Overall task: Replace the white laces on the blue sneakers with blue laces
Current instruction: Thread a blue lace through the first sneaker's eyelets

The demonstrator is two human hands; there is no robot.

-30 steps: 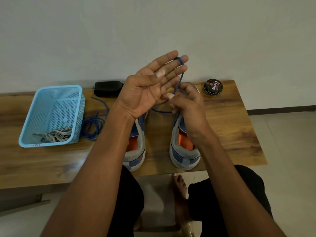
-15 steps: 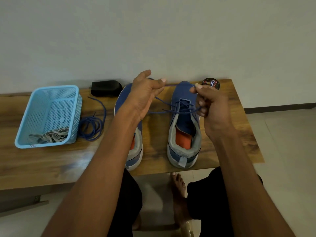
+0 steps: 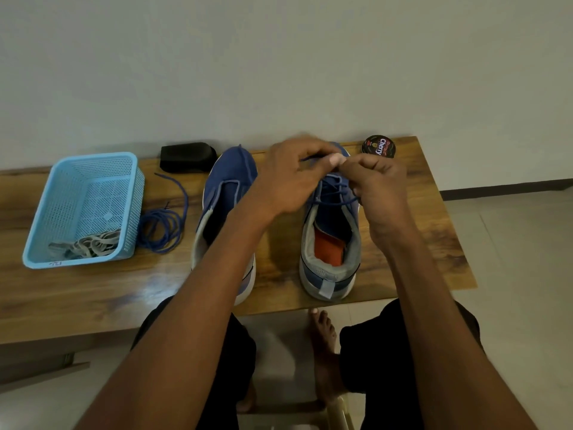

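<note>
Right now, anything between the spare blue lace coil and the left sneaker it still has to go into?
Nothing visible on the table. The spare blue lace lies between the blue basket and the left sneaker, bare wood between. Only the left forearm crosses above that sneaker; both hands are at the right sneaker.

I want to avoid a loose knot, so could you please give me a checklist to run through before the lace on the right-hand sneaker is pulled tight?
1. Blue lace threaded across the right sneaker: ok.
2. Left hand grips the lace: ok.
3. Right hand pinches the lace: ok.
4. Both lace ends even: cannot tell, the fingers hide them.
5. Left sneaker laced: not ok, none visible.
6. Spare blue lace ready on the table: ok.
</note>
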